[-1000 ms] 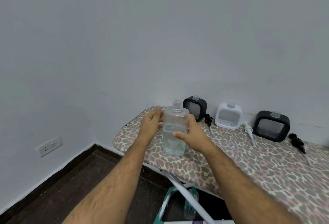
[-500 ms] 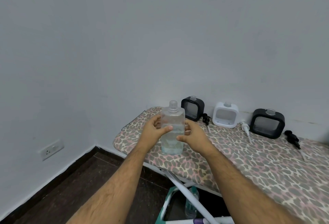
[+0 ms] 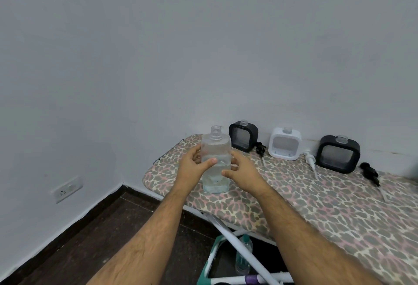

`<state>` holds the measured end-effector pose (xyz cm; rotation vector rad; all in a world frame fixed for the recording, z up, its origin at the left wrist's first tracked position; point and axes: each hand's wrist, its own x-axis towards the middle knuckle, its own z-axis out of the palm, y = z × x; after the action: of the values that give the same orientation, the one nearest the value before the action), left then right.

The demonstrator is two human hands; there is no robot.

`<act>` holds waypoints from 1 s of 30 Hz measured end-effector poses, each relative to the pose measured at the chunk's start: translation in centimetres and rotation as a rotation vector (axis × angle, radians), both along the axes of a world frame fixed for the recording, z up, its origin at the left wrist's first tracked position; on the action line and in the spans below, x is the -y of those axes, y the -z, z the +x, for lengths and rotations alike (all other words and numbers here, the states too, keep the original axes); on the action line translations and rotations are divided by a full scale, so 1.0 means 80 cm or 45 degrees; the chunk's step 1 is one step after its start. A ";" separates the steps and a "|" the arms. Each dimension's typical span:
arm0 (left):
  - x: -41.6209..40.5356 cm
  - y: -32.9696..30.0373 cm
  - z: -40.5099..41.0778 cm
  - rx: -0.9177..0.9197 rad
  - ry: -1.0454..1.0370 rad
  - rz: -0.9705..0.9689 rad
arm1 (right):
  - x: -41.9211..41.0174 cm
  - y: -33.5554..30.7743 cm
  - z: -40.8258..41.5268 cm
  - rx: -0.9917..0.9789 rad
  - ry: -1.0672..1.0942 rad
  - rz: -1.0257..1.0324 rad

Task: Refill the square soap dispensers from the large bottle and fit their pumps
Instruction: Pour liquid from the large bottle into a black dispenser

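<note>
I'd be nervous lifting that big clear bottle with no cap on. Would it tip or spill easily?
Probably fairly steady: the large bottle stands upright on a broad flat base on the ironing board, with the left hand and right hand around its sides. It looks roughly half full, so moderately heavy. Its neck is open, so tilting could spill.

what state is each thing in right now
bottle: upright on the board, uncapped, about half full
left hand: grips the bottle
right hand: fingers by the bottle, contact unclear
left black dispenser: upright, no pump
white dispenser: upright, no pump
right black dispenser: upright, no pump
white pump: lying loose
black pumps: lying loose
</note>
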<state>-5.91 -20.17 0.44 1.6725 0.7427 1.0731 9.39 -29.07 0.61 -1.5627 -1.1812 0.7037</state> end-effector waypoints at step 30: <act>0.027 0.002 0.211 0.042 -0.220 -0.183 | -0.013 -0.023 0.159 0.232 0.509 0.080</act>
<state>10.97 -22.33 0.31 1.4866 0.9343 1.1362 22.10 -28.06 2.41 -1.7679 -0.9656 0.2644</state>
